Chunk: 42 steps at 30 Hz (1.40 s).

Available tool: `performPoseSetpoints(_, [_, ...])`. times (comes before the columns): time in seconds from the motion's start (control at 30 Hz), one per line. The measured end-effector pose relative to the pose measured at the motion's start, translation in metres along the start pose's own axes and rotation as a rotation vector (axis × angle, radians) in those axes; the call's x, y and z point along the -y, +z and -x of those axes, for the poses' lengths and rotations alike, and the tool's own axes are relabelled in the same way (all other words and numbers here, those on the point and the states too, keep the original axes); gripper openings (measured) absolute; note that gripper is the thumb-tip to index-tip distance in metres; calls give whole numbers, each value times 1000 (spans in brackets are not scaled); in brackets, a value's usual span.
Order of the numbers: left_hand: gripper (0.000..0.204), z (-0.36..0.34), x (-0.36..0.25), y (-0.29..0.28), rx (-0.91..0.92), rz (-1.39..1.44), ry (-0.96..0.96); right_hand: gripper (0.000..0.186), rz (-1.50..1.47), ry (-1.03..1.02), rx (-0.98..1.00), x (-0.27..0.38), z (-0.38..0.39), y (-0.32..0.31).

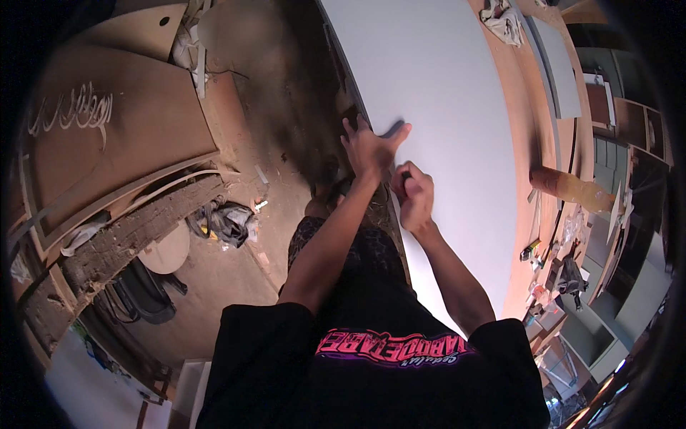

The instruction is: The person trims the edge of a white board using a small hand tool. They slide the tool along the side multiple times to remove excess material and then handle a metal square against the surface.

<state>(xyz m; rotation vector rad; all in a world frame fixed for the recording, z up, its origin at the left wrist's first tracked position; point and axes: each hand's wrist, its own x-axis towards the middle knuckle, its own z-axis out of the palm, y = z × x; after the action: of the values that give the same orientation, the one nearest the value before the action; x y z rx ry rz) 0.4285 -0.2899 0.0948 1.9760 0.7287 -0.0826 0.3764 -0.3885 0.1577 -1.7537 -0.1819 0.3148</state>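
Observation:
A long white panel (457, 107) lies on the workbench in front of me and to my right. My left hand (373, 151) rests at the panel's left edge, its fingers spread and its thumb stretched out over the white face. Close beside it, my right hand (416, 200) is closed in a fist above the panel, near the same edge. Something small and dark shows at that fist, but most of it is hidden by the fingers and I cannot make out its kind.
An amber bottle-like cylinder (572, 189) lies on the wooden bench (525, 236) beyond the panel, among small tools and scraps. Brown boards (128, 136) lean at the left. A black plastic bag (227, 223) sits on the floor (229, 300). Cabinet frames (593, 336) stand at the far right.

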Motion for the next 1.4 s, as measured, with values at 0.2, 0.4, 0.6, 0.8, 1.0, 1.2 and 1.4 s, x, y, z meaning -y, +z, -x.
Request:
performPoseSetpoints(0.2, [105,12,4,-1,66,-24,-11,58,10,-16,27,-10,10,-4])
performPoseSetpoints(0.4, [105,49,13,13,-32,-66,115,55,9,-16,37,-20,40,-11])
performPoseSetpoints(0.6, [117,94,25,23,-58,-143,82,58,17,-35,32,-26,82,-28])
performPoseSetpoints(0.8, [128,136,24,25,-57,-147,126,63,-31,-59,48,-19,124,-48])
performPoseSetpoints(1.0, [131,174,45,40,-26,-157,79,63,45,-15,47,-16,152,-46])
performPoseSetpoints(1.2, [128,202,61,55,-34,-152,43,55,35,-101,37,-17,188,-56])
performPoseSetpoints(1.4, [129,206,63,48,-29,-205,129,48,30,-46,58,-48,193,-53])
